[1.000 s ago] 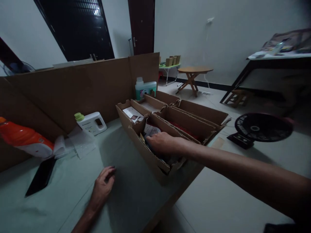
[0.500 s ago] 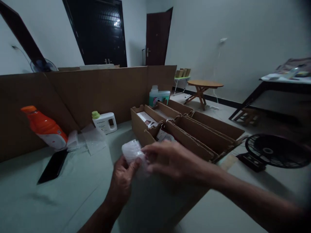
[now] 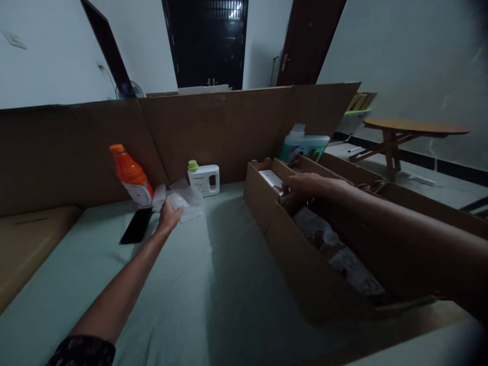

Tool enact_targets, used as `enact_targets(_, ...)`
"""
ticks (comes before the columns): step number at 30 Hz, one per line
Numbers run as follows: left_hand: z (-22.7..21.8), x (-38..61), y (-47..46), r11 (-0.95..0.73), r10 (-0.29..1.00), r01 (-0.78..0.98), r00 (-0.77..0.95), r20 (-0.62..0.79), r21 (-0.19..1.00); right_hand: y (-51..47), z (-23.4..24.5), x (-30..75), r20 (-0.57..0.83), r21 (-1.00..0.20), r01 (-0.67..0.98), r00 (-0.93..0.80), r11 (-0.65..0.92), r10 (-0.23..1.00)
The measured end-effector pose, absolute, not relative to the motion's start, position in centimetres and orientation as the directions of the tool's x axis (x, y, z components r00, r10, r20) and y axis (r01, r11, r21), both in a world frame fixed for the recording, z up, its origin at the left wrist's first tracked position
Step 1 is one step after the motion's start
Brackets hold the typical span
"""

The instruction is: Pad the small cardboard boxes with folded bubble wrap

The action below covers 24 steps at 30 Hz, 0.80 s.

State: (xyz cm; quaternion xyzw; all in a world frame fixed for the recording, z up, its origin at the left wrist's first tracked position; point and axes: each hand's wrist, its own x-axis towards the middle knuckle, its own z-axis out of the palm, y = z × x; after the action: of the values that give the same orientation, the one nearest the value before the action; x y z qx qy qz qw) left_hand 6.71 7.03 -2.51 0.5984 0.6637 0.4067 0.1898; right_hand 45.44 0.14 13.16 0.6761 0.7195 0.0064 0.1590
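My left hand (image 3: 170, 216) is stretched out over the green-covered surface, closed around a small bubble-wrapped bundle (image 3: 177, 200). Under and beside the bundle lie flat sheets of clear bubble wrap (image 3: 193, 204). My right hand (image 3: 297, 189) reaches into the divided cardboard box (image 3: 263, 216), its fingers curled down at the divider behind the front compartment. Just past those fingers is a white flat item (image 3: 271, 179) in the far compartment. The right fingertips are hidden, so what they grip does not show. Wrapped clear-plastic items (image 3: 335, 249) lie in the near compartment.
An orange bottle (image 3: 131, 175), a black phone (image 3: 136, 226) and a white jug with a green cap (image 3: 205, 179) stand or lie at left. A teal bottle (image 3: 305, 146) is behind the box. A cardboard wall (image 3: 217, 134) closes off the back.
The hands have parted. The left carried the bubble-wrapped bundle left to the bubble wrap sheets; the right let go of it and went into the cardboard box. The view has turned left.
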Motion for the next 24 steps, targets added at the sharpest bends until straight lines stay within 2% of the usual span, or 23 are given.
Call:
enact_targets(3, -5.2, 8.1, 3.3, -0.130, 0.943, 0.643, -0.154, 0.294, 0.755, 0.2, 13.2, 44.4, -0.255, 0.255, 0.961, -0.036, 0.103, 0.966)
enact_targets(7, -4.8, 10.1, -1.6, -0.353, 0.909, 0.607, 0.043, 0.414, 0.712, -0.5, 15.0, 44.7, -0.140, 0.265, 0.961, -0.040, 0.076, 0.989)
enact_targets(9, -2.2, 11.3, -3.3, -0.543, 0.810, 0.583, 0.174, 0.560, 0.604, -1.7, 17.3, 45.1, -0.046, 0.271, 0.962, -0.026, 0.038, 0.999)
enact_targets(11, 1.7, 13.0, -4.7, -0.712, 0.640, 0.550, 0.256, 0.724, 0.436, -3.6, 20.1, 44.6, 0.074, 0.240, 0.970, -0.067, 0.047, 0.995)
enact_targets(13, 5.7, 15.2, -5.8, -0.829, 0.438, 0.496, 0.293, 0.850, 0.256, -5.8, 22.5, 43.1, 0.203, 0.143, 0.972, -0.212, 0.185, 0.956)
enact_targets(15, 8.8, 17.4, -6.5, -0.878, 0.284, 0.463, 0.296, 0.912, 0.123, -7.6, 23.8, 40.9, 0.276, -0.012, 0.905, -0.407, 0.426, 0.871)
enact_targets(17, 10.1, 18.8, -6.3, -0.883, 0.255, 0.462, 0.317, 0.914, 0.086, -8.2, 23.7, 39.4, 0.299, -0.187, 0.756, -0.564, 0.627, 0.770)
enact_targets(19, 9.6, 18.7, -5.0, -0.861, 0.327, 0.493, 0.343, 0.881, 0.127, -7.6, 22.7, 39.9, 0.341, -0.325, 0.651, -0.596, 0.686, 0.727)
enact_targets(20, 8.8, 18.0, -3.9, -0.834, 0.381, 0.529, 0.342, 0.859, 0.159, -6.8, 21.9, 41.1, 0.357, -0.363, 0.670, -0.542, 0.648, 0.761)
enact_targets(22, 6.9, 15.6, -0.8, -0.726, 0.502, 0.652, 0.281, 0.818, 0.222, -5.0, 20.1, 44.6, 0.306, -0.360, 0.840, -0.304, 0.405, 0.902)
enact_targets(24, 5.0, 12.4, 2.8, -0.543, 0.642, 0.804, 0.214, 0.737, 0.240, -3.0, 18.3, 48.5, 0.164, -0.226, 0.973, -0.010, 0.047, 0.986)
